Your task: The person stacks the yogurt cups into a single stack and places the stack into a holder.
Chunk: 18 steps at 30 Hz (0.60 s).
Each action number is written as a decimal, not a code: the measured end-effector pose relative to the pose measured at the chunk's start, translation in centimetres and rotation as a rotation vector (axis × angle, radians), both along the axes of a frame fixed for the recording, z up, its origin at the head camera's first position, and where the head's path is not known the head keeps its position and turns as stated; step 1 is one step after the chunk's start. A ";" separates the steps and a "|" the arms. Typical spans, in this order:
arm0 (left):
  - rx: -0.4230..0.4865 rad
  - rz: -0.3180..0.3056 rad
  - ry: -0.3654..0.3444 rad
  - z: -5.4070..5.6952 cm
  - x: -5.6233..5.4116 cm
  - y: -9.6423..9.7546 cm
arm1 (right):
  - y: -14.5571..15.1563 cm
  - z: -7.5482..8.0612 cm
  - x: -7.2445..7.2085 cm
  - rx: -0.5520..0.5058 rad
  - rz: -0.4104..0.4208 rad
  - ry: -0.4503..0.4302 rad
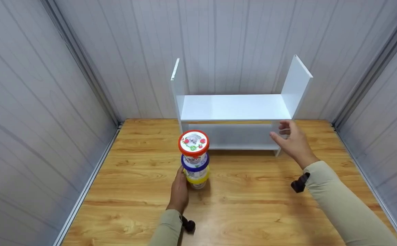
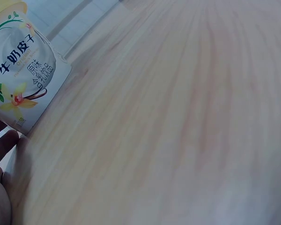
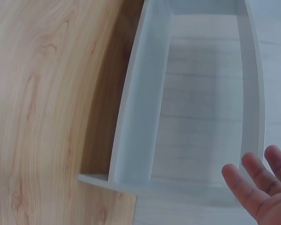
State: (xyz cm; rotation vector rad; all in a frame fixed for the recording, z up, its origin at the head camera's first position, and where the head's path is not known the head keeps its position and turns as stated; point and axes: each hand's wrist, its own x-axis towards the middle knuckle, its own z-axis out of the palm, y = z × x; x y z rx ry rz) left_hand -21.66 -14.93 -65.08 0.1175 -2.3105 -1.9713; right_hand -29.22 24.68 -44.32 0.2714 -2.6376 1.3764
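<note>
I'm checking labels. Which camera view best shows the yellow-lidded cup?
The left wrist view: the yellow-lidded cup appears large, its print facing the camera, though cut off at the edge. The head view shows it small, partly hidden by the two cups above; the right wrist view misses it.

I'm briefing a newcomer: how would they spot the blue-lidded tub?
Find the white shelf. In front of its left end, beside the left hand, is a stack of three tubs. The blue-lidded tub is the middle one, between the red-lidded tub above and the yellow-lidded tub below.
</note>
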 end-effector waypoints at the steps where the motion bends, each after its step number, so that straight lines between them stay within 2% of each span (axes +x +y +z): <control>1: 0.001 0.000 -0.004 0.0 0.0 0.0 | 0.2 0.1 0.0 -0.007 -0.013 0.004; 6: -0.001 0.006 -0.013 0.2 0.2 0.0 | 1.2 0.4 0.0 -0.030 -0.064 0.006; 13: -0.026 0.003 0.041 0.1 0.1 0.0 | 2.2 0.6 -0.2 -0.049 -0.113 0.012; 18: -0.009 0.001 0.023 0.0 0.0 0.0 | 2.6 0.7 -0.4 -0.061 -0.151 0.027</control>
